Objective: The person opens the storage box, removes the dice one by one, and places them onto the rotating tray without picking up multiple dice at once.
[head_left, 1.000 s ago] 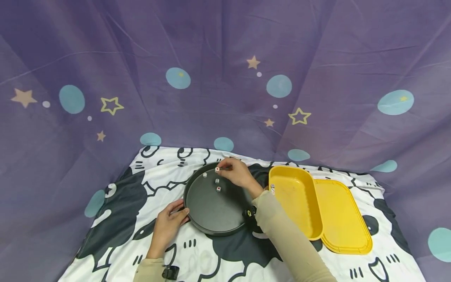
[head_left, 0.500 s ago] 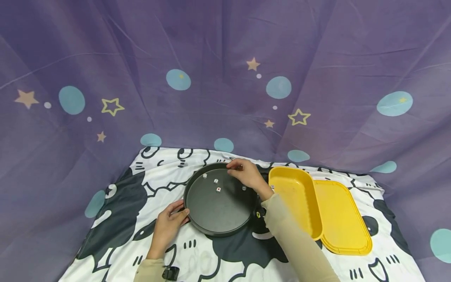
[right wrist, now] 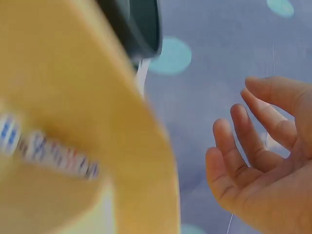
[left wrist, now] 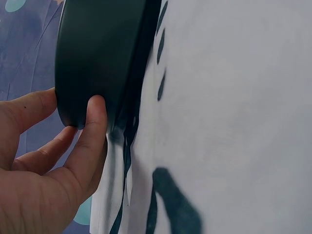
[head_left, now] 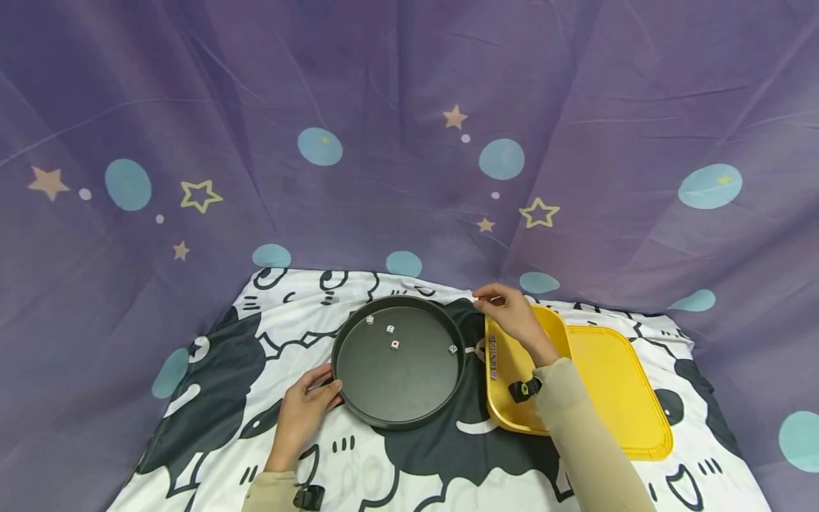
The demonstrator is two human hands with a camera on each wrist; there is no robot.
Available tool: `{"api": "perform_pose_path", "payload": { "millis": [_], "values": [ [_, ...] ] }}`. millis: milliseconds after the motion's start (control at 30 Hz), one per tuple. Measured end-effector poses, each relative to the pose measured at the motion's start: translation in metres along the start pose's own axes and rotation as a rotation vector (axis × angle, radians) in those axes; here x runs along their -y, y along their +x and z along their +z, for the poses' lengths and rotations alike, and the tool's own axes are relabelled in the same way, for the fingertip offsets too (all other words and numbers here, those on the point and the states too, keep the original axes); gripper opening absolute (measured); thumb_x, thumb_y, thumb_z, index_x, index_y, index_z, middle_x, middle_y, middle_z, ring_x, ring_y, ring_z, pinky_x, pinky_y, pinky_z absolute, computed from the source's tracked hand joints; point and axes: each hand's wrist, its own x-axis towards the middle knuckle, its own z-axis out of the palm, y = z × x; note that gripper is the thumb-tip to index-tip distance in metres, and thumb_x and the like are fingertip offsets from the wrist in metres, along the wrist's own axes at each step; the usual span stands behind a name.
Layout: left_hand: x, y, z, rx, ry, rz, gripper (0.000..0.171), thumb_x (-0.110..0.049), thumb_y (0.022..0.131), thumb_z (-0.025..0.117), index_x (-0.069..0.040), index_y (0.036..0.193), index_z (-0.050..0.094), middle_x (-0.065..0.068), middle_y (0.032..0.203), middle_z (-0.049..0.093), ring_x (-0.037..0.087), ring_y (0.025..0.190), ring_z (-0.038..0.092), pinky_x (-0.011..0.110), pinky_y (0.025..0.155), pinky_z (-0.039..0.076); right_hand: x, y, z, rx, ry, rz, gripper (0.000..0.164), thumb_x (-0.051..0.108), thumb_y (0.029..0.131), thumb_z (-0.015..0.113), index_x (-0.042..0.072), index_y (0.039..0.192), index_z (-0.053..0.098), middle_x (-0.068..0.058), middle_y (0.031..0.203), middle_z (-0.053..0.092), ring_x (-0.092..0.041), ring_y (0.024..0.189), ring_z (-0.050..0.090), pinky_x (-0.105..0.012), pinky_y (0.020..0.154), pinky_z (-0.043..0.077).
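A round black pan point(head_left: 399, 398) lies on the patterned cloth, with several small white dice point(head_left: 394, 345) spread on its bottom. My left hand point(head_left: 305, 407) rests its fingertips against the pan's outer left wall. In the left wrist view, the thumb point(left wrist: 96, 109) and fingers touch that wall from outside, fairly straight. My right hand point(head_left: 515, 320) hovers over the back left corner of a yellow box point(head_left: 521, 419). Its fingers are loosely bent with nothing between them, as the right wrist view shows. A row of dice point(right wrist: 53, 153) lies along the box's left inner side.
A flat yellow lid point(head_left: 623, 398) lies right of the box, partly behind the right forearm. A purple curtain point(head_left: 384, 142) with stars and dots hangs behind the cloth point(head_left: 358, 462). A narrow strip of dark-printed cloth separates pan and box.
My right hand has let go of a die in the pan and moved right, over the box. One die has rolled to the pan's right side. My left hand stays put.
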Motion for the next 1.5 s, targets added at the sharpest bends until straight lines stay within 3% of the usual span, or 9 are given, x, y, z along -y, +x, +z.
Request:
{"api": "perform_pose_path", "payload": {
  "millis": [233, 467, 700, 900, 1067, 1267, 1500],
  "values": [
    [0.001, 0.000, 0.000, 0.000, -0.003, 0.004, 0.047, -0.006, 0.094, 0.070, 0.001, 0.138, 0.055, 0.022, 0.136, 0.055, 0.024, 0.109, 0.066, 0.028, 0.084, 0.060, -0.033, -0.012, -0.017, -0.032, 0.008, 0.047, 0.019, 0.008, 0.096, 0.069, -0.003, 0.111, 0.070, -0.017, 0.107, 0.069, -0.032, 0.093, 0.064, -0.026, 0.078, 0.055],
    [0.003, 0.001, 0.001, -0.003, -0.004, 0.002, 0.046, -0.006, 0.094, 0.070, 0.000, 0.138, 0.055, 0.022, 0.136, 0.056, 0.023, 0.108, 0.066, 0.029, 0.084, 0.060, -0.057, -0.017, -0.015, 0.013, -0.004, 0.118, 0.019, 0.006, 0.094, 0.071, -0.002, 0.112, 0.070, -0.018, 0.107, 0.069, -0.029, 0.091, 0.062, -0.025, 0.076, 0.053],
    [0.003, 0.001, 0.000, -0.001, -0.003, 0.002, 0.046, -0.005, 0.094, 0.070, 0.001, 0.138, 0.055, 0.023, 0.136, 0.056, 0.022, 0.107, 0.067, 0.028, 0.084, 0.060, -0.075, -0.019, -0.010, 0.078, -0.010, 0.162, 0.021, -0.007, 0.090, 0.067, -0.010, 0.111, 0.068, -0.023, 0.103, 0.068, -0.031, 0.093, 0.063, -0.022, 0.073, 0.054],
    [0.001, 0.001, 0.000, -0.002, -0.007, 0.000, 0.047, -0.005, 0.095, 0.069, 0.002, 0.138, 0.054, 0.023, 0.137, 0.055, 0.019, 0.105, 0.068, 0.028, 0.084, 0.060, -0.079, -0.020, -0.008, 0.126, -0.029, 0.205, 0.026, -0.013, 0.085, 0.065, -0.011, 0.111, 0.067, -0.024, 0.099, 0.065, -0.026, 0.086, 0.056, -0.021, 0.066, 0.050],
    [-0.001, 0.001, 0.000, 0.000, -0.008, 0.001, 0.047, -0.005, 0.095, 0.069, 0.002, 0.139, 0.054, 0.023, 0.137, 0.055, 0.015, 0.102, 0.068, 0.028, 0.084, 0.060, -0.076, -0.022, -0.008, 0.141, -0.059, 0.170, 0.025, -0.015, 0.082, 0.067, -0.011, 0.107, 0.068, -0.024, 0.095, 0.063, -0.025, 0.084, 0.052, -0.023, 0.068, 0.045],
    [-0.002, 0.001, 0.001, -0.004, -0.015, 0.005, 0.047, -0.004, 0.095, 0.069, 0.003, 0.138, 0.054, 0.024, 0.137, 0.055, 0.012, 0.101, 0.068, 0.028, 0.084, 0.060, -0.083, -0.018, -0.006, 0.140, -0.115, 0.164, 0.022, -0.012, 0.083, 0.068, -0.008, 0.104, 0.071, -0.016, 0.090, 0.064, -0.024, 0.083, 0.052, -0.030, 0.072, 0.046],
    [-0.001, -0.001, 0.001, -0.009, -0.020, 0.002, 0.046, -0.004, 0.094, 0.070, 0.003, 0.138, 0.055, 0.024, 0.136, 0.055, 0.014, 0.101, 0.068, 0.029, 0.084, 0.060, -0.084, -0.020, -0.006, 0.144, -0.134, 0.189, 0.017, -0.008, 0.086, 0.069, -0.007, 0.102, 0.072, -0.012, 0.085, 0.062, -0.022, 0.080, 0.051, -0.026, 0.068, 0.044]
  ]
}}
